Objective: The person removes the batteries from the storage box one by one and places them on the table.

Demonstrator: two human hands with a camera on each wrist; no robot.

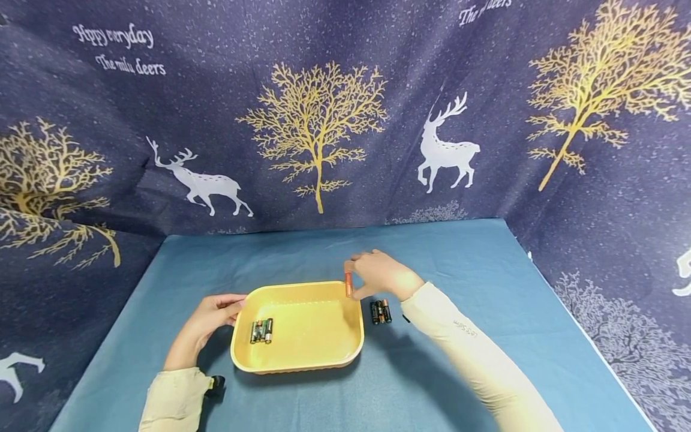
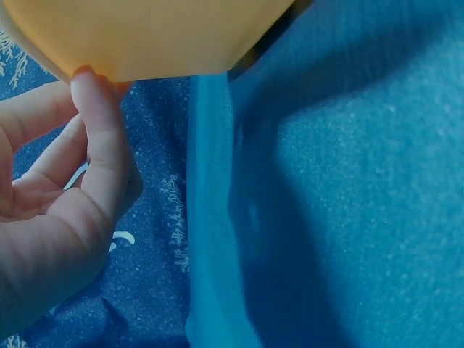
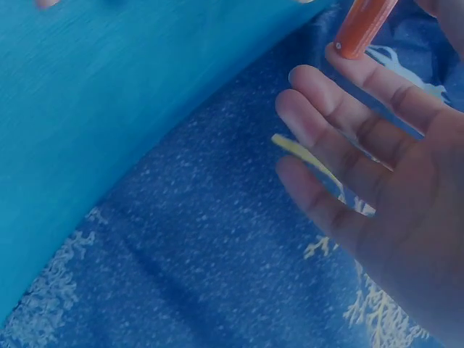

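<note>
A yellow plastic basket-like tray (image 1: pixel 302 360) sits on the table. My left hand (image 1: pixel 212 321) pinches its left rim between thumb and fingers; the left wrist view shows this hand (image 2: pixel 80 159) at the tray's edge (image 2: pixel 167 43). Above the tray's back right corner, my right hand (image 1: pixel 380 276) holds an orange battery (image 1: pixel 348 284) lengthwise between thumb and index finger. In the right wrist view one end of the orange battery (image 3: pixel 362 29) rests against the index fingertip, and the other fingers are spread. Several dark batteries (image 1: pixel 261 331) lie side by side inside the tray, at the left.
Right of the tray, a small row of black and copper batteries (image 1: pixel 380 312) lies on the blue tablecloth (image 1: pixel 432 372). A dark blue curtain (image 1: pixel 345 36) with deer and tree prints hangs behind the table and along both sides.
</note>
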